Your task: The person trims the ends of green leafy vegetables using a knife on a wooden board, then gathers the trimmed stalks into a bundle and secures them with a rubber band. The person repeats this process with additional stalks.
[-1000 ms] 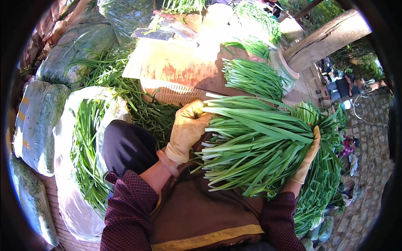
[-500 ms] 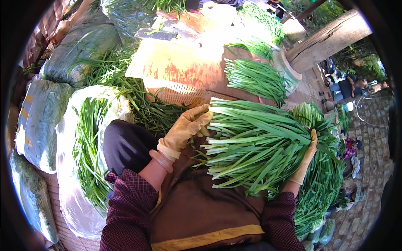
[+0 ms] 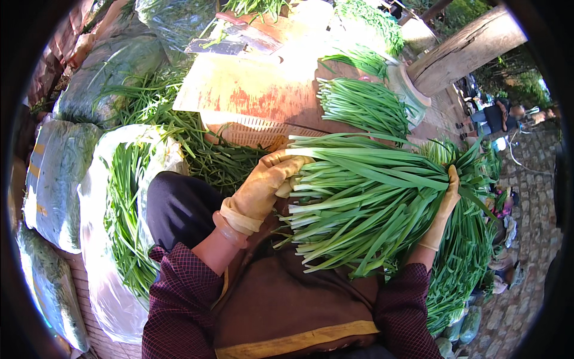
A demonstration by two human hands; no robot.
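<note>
A thick bunch of garlic chives (image 3: 365, 203) lies across my lap, white stalk ends to the left and green leaves to the right. My right hand (image 3: 443, 209), in a tan glove, grips the leafy end, its thumb over the top and its other fingers hidden beneath. At the white ends, my gloved left hand (image 3: 260, 185) is closed with its fingertips pinching the upper stalks. Another bunch of chives (image 3: 365, 109) rests on the wooden board (image 3: 239, 84) ahead. More chive leaves (image 3: 451, 281) are heaped beside my right forearm.
Loose greens (image 3: 221, 167) lie by a slatted plastic crate (image 3: 245, 130) below the board. An opened plastic bag of greens (image 3: 92, 239) stands at my left, near several wrapped bundles (image 3: 60, 173). A wooden post (image 3: 466, 54) rises at far right; a person (image 3: 499, 119) is beyond it.
My left hand has moved slightly right, onto the upper white stalk ends, and its fingers have drawn together. My right hand, still gripping the leaves, has shifted a little right.
</note>
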